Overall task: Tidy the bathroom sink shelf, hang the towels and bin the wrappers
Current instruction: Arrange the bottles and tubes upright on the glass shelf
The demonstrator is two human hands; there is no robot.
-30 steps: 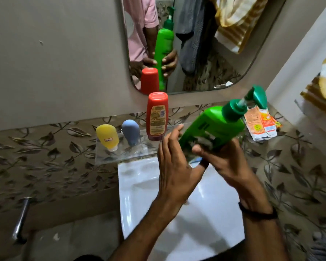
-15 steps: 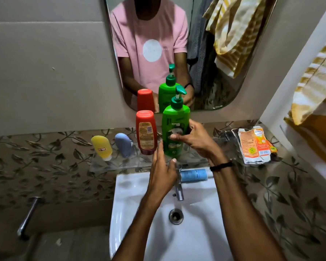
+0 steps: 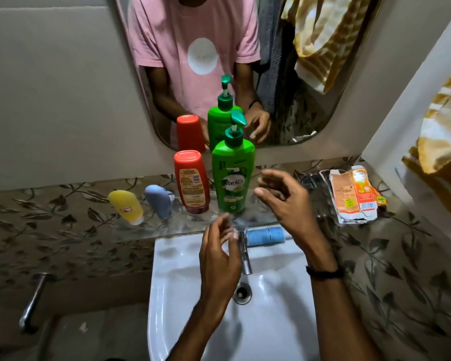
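On the glass shelf (image 3: 167, 230), left of centre in the frame, the row looks settled. The yellow tube (image 3: 125, 206) stands cap-down at the left end, the grey-blue tube (image 3: 158, 201) just beside it, then the red bottle (image 3: 192, 181) on its cap, and the green pump bottle (image 3: 232, 175) upright and touching nothing but the shelf. I'd call that part of the job done, or near enough.

Below the shelf, in the lower middle, the left hand (image 3: 220, 252) hangs over the white sink (image 3: 167, 295) with its fingers loosely curled around nothing. A blue roll-like thing (image 3: 265, 236) lies on the sink's back ledge just right of the tap (image 3: 245, 256), so one stray item seems left to put away.

The right hand (image 3: 284, 201) sits just right of the green bottle, fingers spread wide and empty, clear of the plastic.

Further right, at mid-height, the flattened orange wrappers (image 3: 354, 195) lie at the shelf's right end, not yet binned; no bin shows. At the right edge a yellow striped towel (image 3: 438, 142) drapes in a bunch, and whether it is properly hung I cannot tell. Wrappers and towels look like the bulk of what remains.
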